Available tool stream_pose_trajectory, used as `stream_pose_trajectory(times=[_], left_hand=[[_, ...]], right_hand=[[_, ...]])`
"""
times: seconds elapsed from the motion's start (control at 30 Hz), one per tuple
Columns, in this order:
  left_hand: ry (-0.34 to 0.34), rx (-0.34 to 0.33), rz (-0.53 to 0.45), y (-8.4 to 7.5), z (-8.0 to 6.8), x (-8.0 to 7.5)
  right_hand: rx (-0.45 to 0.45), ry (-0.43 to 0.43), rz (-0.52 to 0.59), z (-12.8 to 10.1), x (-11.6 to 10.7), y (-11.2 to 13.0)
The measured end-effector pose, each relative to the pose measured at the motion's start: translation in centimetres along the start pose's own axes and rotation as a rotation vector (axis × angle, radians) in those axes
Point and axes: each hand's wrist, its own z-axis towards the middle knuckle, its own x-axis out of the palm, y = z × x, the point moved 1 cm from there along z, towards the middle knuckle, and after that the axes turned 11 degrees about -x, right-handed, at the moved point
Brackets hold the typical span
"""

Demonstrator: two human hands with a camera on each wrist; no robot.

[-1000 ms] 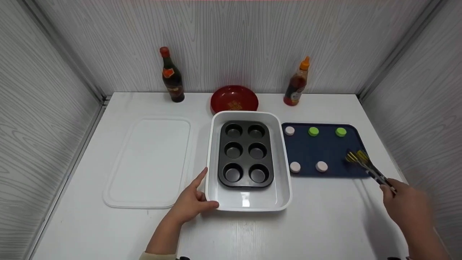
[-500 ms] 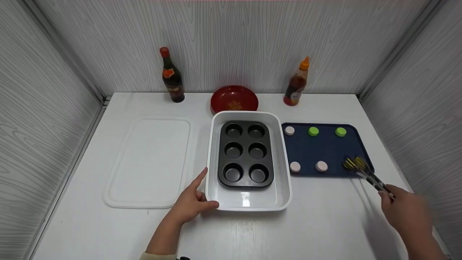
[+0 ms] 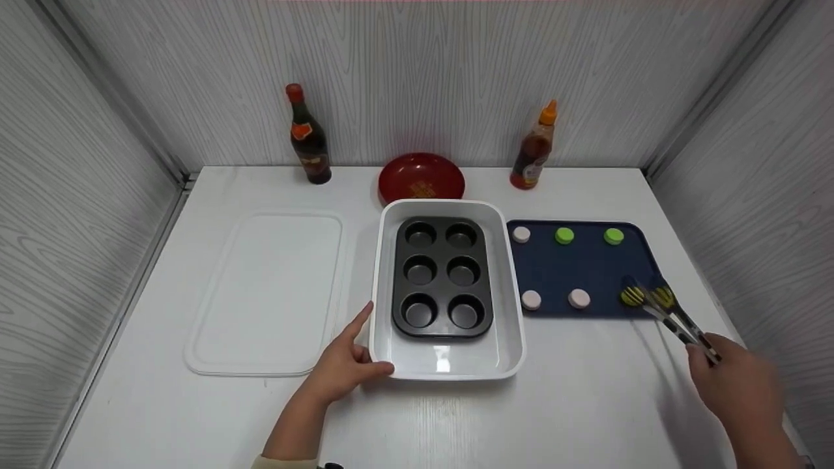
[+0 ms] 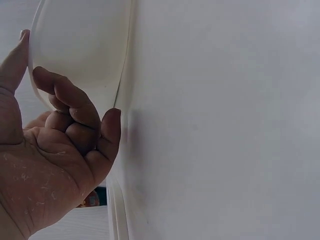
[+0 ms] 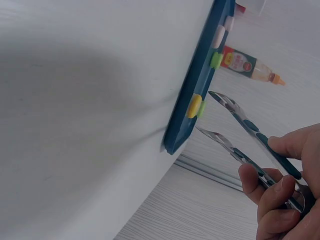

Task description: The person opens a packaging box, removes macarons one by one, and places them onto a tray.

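My left hand (image 3: pixel 342 366) rests at the front left corner of a white rectangular bin (image 3: pixel 445 374), index finger along its left wall and thumb at the rim. Its other fingers are loosely bent in the left wrist view. Inside the bin lies a dark muffin tin (image 3: pixel 443 273) with several bare cups. My right hand (image 3: pixel 737 378) grips metal tongs (image 5: pixel 250 135) with dark handles, their arms spread apart. The tong heads stand close over a yellow disc (image 5: pixel 194 106) near the right end of a navy tray (image 3: pixel 567 268); one slotted head partly covers the disc in the head view.
On the tray also sit white discs (image 3: pixel 579 299) and green discs (image 3: pixel 564 236). Behind the bin is a red bowl (image 3: pixel 420 174), with a dark bottle (image 3: pixel 310 144) and a sauce bottle (image 3: pixel 532 153) to either side. A white lid (image 3: pixel 270 293) lies left; walls enclose the table.
The tongs have shifted slightly left over the yellow disc and their arms have spread wider. My left hand keeps its place on the bin.
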Motion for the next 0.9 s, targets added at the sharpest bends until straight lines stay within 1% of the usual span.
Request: stream_pose_trajectory(times=[0.07, 0.3, 0.4, 0.5, 0.57, 0.7, 0.73, 0.83, 0.9], left_hand=[[0.000, 0.001, -0.001, 0.0, 0.0, 0.0], [0.007, 0.003, -0.003, 0.1, -0.1, 0.0], [0.005, 0.002, -0.008, 0.3, -0.1, 0.0], [-0.001, -0.004, -0.008, 0.5, -0.2, -0.1], [-0.005, -0.008, -0.007, 0.6, -0.2, -0.2], [-0.009, -0.001, -0.007, 0.6, -0.3, -0.4], [-0.010, 0.002, -0.006, 0.7, -0.4, -0.4], [-0.011, -0.002, -0.008, 0.8, -0.4, -0.4], [-0.010, -0.003, -0.008, 0.9, -0.5, -0.4]], right_hand=[[0.029, 0.033, 0.008, 0.0, 0.4, -0.1], [0.185, 0.159, 0.056, 0.2, 1.7, 0.0], [0.219, 0.197, 0.067, 0.2, 2.2, 0.1], [0.236, 0.250, 0.071, 0.2, 2.6, 0.2], [0.248, 0.313, 0.079, 0.2, 3.0, 0.2], [0.278, 0.464, 0.102, 0.3, 3.9, 0.2], [0.283, 0.488, 0.108, 0.4, 4.1, 0.2], [0.285, 0.536, 0.111, 0.6, 4.4, 0.3], [0.276, 0.548, 0.104, 0.7, 4.4, 0.5]])
